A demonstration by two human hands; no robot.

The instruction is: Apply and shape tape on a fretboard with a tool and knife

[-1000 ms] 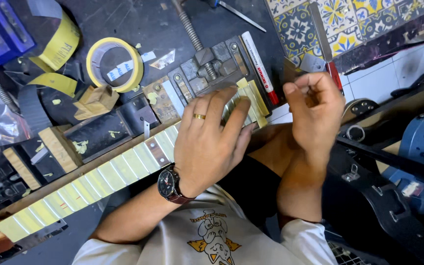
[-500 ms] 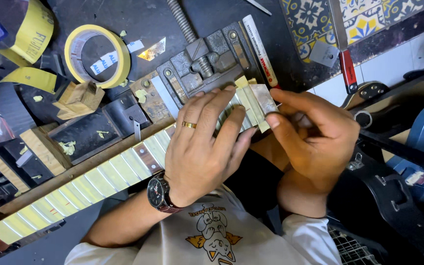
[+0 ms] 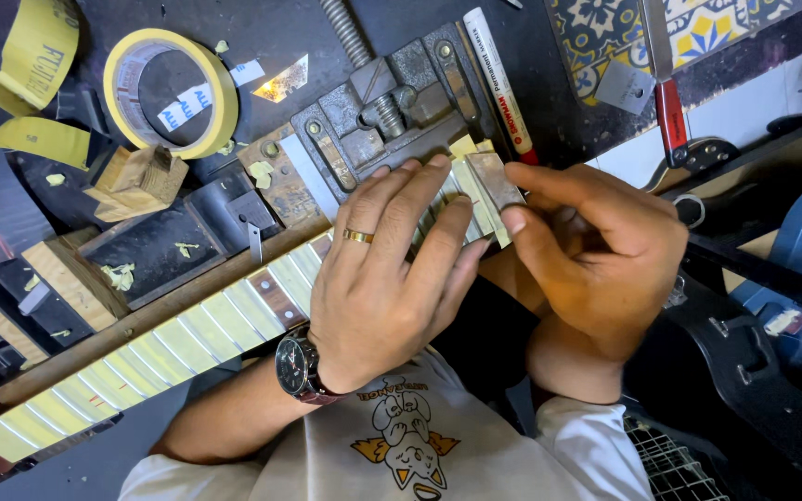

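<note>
Left hand, wearing a ring and wristwatch, lies flat with fingers spread on the taped guitar neck, which runs diagonally across the tabletop. Right hand pinches a small metal block between thumb and fingers at the neck's upper end, just below the iron vise. A yellow tape roll lies near the tabletop's far left.

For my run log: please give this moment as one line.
left hand flat on taped guitar neck | right hand pinching small metal block at neck end
</note>
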